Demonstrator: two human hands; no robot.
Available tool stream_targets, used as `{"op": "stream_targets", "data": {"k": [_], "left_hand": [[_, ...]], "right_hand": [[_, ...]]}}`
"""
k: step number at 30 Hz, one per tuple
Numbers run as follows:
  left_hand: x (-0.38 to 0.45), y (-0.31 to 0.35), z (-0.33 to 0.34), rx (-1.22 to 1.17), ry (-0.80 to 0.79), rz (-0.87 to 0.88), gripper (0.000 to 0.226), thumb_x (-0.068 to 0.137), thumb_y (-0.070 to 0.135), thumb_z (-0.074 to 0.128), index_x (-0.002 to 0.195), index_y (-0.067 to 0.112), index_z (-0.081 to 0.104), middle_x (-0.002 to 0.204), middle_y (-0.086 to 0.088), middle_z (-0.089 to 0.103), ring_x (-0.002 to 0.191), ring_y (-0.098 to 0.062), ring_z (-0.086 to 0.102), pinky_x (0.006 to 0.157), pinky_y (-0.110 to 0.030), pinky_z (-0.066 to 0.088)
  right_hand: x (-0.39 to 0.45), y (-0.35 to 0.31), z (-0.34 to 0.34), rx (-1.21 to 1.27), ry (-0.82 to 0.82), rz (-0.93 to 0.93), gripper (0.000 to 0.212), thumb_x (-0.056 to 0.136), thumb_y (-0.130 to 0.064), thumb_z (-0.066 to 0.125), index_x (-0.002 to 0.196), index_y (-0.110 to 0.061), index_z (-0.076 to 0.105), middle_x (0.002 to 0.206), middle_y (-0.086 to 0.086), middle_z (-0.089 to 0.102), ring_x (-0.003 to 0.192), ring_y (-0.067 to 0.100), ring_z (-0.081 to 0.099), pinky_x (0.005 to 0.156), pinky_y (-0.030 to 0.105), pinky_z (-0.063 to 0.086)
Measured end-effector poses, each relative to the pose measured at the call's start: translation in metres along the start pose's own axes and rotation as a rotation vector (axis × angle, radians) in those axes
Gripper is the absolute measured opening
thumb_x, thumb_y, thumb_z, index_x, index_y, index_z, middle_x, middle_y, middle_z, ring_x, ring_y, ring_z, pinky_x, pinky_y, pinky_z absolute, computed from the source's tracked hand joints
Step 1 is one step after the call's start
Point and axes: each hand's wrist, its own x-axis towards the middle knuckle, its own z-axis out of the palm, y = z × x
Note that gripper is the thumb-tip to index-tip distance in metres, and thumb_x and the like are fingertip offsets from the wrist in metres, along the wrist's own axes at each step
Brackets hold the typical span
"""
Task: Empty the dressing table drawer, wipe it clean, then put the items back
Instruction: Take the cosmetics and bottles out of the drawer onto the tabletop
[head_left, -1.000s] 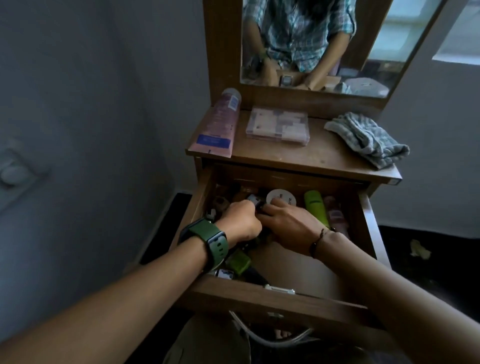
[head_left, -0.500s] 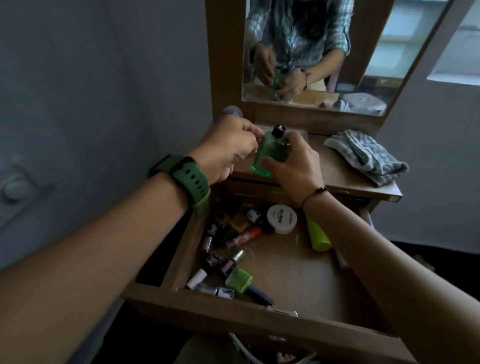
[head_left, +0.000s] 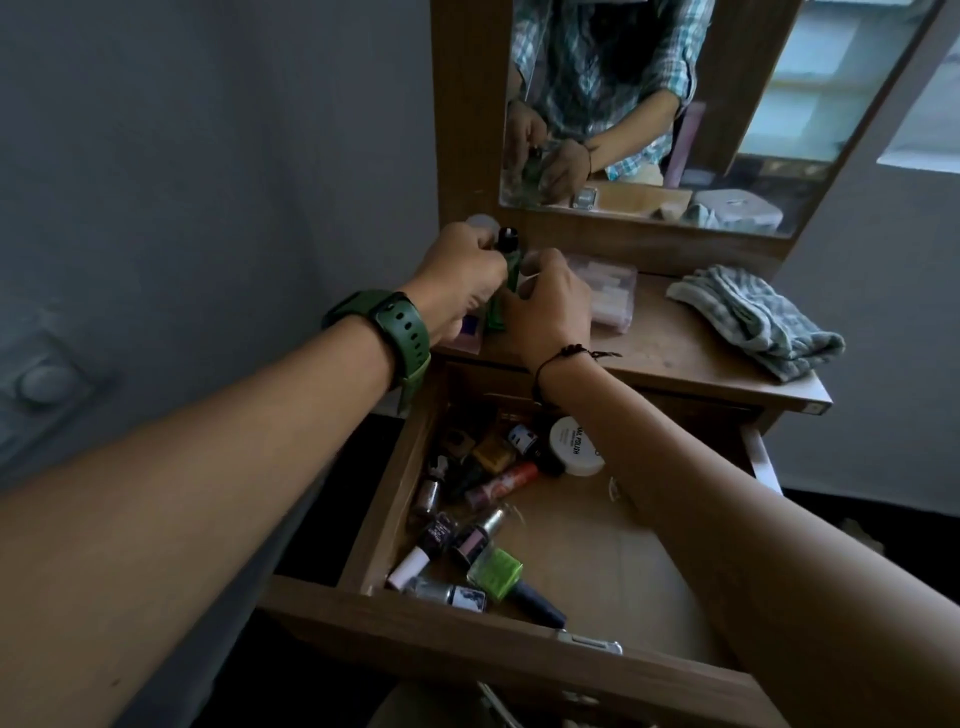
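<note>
Both hands on a green bottle (head_left: 500, 306) with a black cap (head_left: 507, 239), held upright over the left end of the tabletop (head_left: 670, 353). Left hand (head_left: 462, 283) has its fingers curled round the bottle near the cap; right hand (head_left: 550, 301) grips it from the right side. Can't tell if the bottle's base touches the top. Green watch (head_left: 397, 332) on the left wrist, thin dark bracelet (head_left: 563, 358) on the right.

Just right of the hands: clear plastic box (head_left: 613, 296) on the top. Far right of the top: crumpled checked cloth (head_left: 753, 317). Mirror (head_left: 675, 104) behind, reflecting the hands and the bottle.

Drawer (head_left: 467, 639) pulled out, near side of the table. Still loaded: nail polish bottles (head_left: 467, 499) heaped along its left side, a lime-green one (head_left: 494, 574) near the front, a white round jar (head_left: 574, 452) at the far end. Right part of the drawer is partly hidden by the right forearm.
</note>
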Motion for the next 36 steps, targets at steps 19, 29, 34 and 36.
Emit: {"op": "stream_targets", "data": {"k": [19, 29, 34, 36], "left_hand": [[-0.082, -0.06, 0.111, 0.485, -0.48, 0.044, 0.034, 0.08, -0.002, 0.051, 0.113, 0.002, 0.061, 0.115, -0.019, 0.064, 0.111, -0.033, 0.057, 0.087, -0.03, 0.047], [-0.079, -0.058, 0.121, 0.294, -0.546, -0.05, 0.054, 0.074, -0.001, 0.063, 0.125, 0.016, 0.055, 0.119, -0.012, 0.063, 0.112, -0.026, 0.059, 0.094, -0.036, 0.051], [-0.095, -0.026, 0.087, 0.262, -0.517, 0.006, 0.047, 0.069, 0.008, 0.075, 0.114, 0.017, 0.064, 0.109, -0.007, 0.068, 0.104, -0.021, 0.062, 0.094, -0.04, 0.051], [-0.099, -0.003, 0.077, 0.189, -0.464, 0.076, 0.038, 0.074, 0.008, 0.071, 0.111, 0.016, 0.065, 0.106, -0.006, 0.07, 0.1, -0.02, 0.063, 0.092, -0.04, 0.052]], "right_hand": [[-0.061, 0.121, -0.078, -0.676, -0.381, 0.211, 0.02, 0.083, -0.031, 0.06, 0.074, -0.013, 0.058, 0.101, 0.016, 0.067, 0.098, 0.036, 0.061, 0.077, 0.034, 0.044], [-0.076, 0.137, -0.095, -0.231, -0.442, 0.275, 0.047, 0.074, 0.0, 0.061, 0.119, -0.015, 0.055, 0.101, 0.011, 0.065, 0.094, 0.026, 0.062, 0.066, 0.026, 0.047], [-0.097, 0.118, -0.107, -0.039, -0.35, 0.049, 0.033, 0.073, -0.011, 0.071, 0.1, -0.022, 0.058, 0.067, -0.004, 0.057, 0.063, 0.012, 0.055, 0.064, 0.032, 0.047], [-0.09, 0.099, -0.116, -0.17, -0.148, -0.116, 0.019, 0.073, -0.019, 0.071, 0.087, -0.021, 0.057, 0.058, -0.008, 0.049, 0.053, 0.005, 0.046, 0.053, 0.016, 0.036]]}}
